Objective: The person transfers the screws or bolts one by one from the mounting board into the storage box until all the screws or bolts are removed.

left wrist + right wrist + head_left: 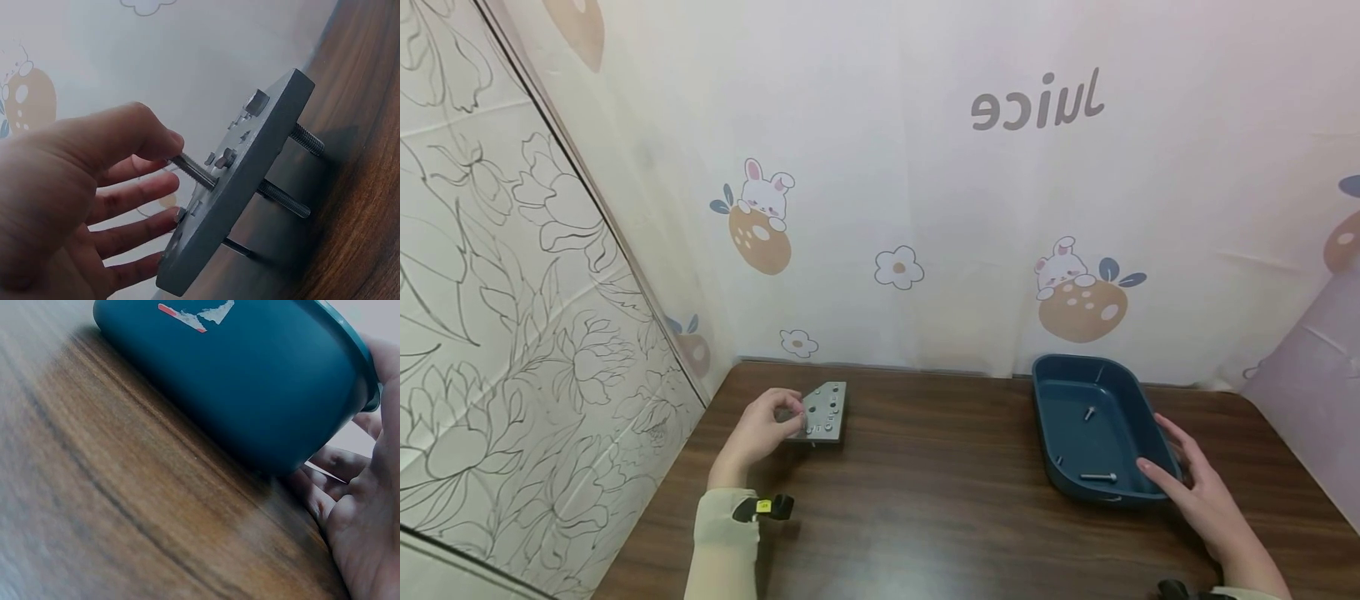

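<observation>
At the table's left, a grey metal plate (834, 406) with several bolts through its holes stands raised on their shanks. My left hand (767, 427) pinches a bolt (195, 170) between thumb and forefinger, its threaded shank reaching down to the plate's top face. The other fingers fan out beside the plate's edge in the left wrist view. On the right sits a dark blue plastic bin (1042, 433). My right hand (1198, 492) grips its near right corner, thumb over the rim and fingers around the outside. Inside the bin lie a long bolt (1098, 477) and a shorter one (1089, 412).
The brown wooden table (925, 492) lies between plate and bin. A printed curtain (902, 183) hangs along its back edge, and a flower-patterned panel (542, 333) borders the left. A torn sticker (187, 317) marks the bin's outer wall.
</observation>
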Available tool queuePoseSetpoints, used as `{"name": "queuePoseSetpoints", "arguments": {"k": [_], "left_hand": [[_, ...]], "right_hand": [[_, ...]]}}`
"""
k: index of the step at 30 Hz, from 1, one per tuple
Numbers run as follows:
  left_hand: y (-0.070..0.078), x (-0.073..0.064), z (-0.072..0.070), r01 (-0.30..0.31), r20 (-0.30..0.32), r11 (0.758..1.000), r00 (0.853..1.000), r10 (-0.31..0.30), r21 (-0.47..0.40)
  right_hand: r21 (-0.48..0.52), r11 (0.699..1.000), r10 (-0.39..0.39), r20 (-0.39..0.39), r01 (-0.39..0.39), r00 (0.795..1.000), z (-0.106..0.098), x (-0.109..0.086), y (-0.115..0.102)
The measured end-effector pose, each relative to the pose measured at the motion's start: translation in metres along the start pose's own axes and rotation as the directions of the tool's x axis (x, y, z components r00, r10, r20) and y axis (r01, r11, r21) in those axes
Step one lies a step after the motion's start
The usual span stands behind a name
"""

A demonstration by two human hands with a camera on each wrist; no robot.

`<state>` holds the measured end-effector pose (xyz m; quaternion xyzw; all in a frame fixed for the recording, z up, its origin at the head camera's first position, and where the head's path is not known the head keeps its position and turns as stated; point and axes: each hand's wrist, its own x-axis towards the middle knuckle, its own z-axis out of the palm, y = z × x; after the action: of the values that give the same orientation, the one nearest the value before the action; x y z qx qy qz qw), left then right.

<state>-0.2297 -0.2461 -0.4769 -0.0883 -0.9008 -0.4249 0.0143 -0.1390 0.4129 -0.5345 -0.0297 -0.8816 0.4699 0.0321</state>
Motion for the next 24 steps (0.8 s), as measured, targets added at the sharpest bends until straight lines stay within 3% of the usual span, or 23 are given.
{"name": "queuePoseSetpoints", "arguments": {"k": [10, 24], "left_hand": [[0.006, 0.002, -0.001, -0.053, -0.066, 0.998, 0.996, 0.052, -0.015], [0.027, 0.013, 0.019, -0.186, -0.105, 0.978, 0.979, 0.176, -0.093]], "right_hand": [[0.0, 1.0, 0.015, 0.005, -0.015, 1.0, 0.001, 0.001, -0.001], [-0.005, 1.0, 0.006, -0.003, -0.006, 1.0, 0.001, 0.0, 0.0]]}}
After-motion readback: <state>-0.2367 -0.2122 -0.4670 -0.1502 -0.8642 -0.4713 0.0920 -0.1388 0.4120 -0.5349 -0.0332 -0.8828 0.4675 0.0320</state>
